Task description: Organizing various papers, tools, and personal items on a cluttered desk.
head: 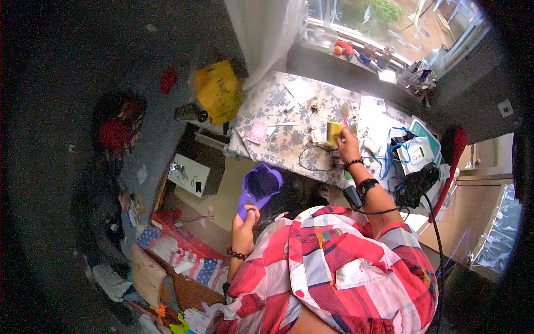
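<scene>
My left hand (245, 225) grips the handle of a purple plastic dustpan (260, 183), held just off the near edge of the table. The pan's inside looks dark, so its contents cannot be made out. Over the tabletop, my right hand (347, 144) has its fingers on a small yellow block-like item (333, 132), with a bit of red beside it. Dark crumbs (313, 109) lie on the floral tablecloth (275, 100) beyond that hand. A thin dark cable (306, 167) loops along the table's near edge.
White paper (300, 91) and a pink card (258, 132) lie on the table. To the right are blue cords (388, 150), a black plastic bag (417, 183) and a red chair back (452, 167). A yellow bag (219, 92) and an open drawer (187, 174) are left.
</scene>
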The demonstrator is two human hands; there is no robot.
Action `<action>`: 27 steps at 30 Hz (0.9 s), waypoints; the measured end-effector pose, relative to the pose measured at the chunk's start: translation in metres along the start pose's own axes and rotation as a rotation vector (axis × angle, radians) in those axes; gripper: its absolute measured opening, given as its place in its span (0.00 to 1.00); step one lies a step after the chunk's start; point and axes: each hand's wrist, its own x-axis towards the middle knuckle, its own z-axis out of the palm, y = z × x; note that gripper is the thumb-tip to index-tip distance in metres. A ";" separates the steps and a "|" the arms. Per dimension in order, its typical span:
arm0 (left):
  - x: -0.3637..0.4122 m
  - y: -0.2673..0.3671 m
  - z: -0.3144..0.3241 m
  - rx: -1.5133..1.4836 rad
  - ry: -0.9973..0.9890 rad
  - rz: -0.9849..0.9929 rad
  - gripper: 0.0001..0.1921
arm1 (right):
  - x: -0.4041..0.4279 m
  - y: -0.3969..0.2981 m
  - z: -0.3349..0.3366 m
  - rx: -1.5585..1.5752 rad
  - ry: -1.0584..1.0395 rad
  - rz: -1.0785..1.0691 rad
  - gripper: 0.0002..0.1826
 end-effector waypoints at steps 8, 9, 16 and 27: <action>0.004 -0.005 0.003 0.036 0.014 0.006 0.07 | 0.003 -0.039 -0.010 0.775 -0.603 0.408 0.21; 0.006 -0.006 0.006 0.022 0.038 -0.010 0.07 | -0.002 -0.058 -0.013 0.780 -0.646 0.450 0.20; 0.029 0.009 0.026 0.252 -0.008 0.018 0.10 | -0.023 -0.135 -0.021 0.955 -0.936 0.288 0.10; 0.049 0.000 0.052 0.094 -0.026 0.028 0.09 | -0.046 -0.162 -0.027 1.059 -1.140 0.310 0.08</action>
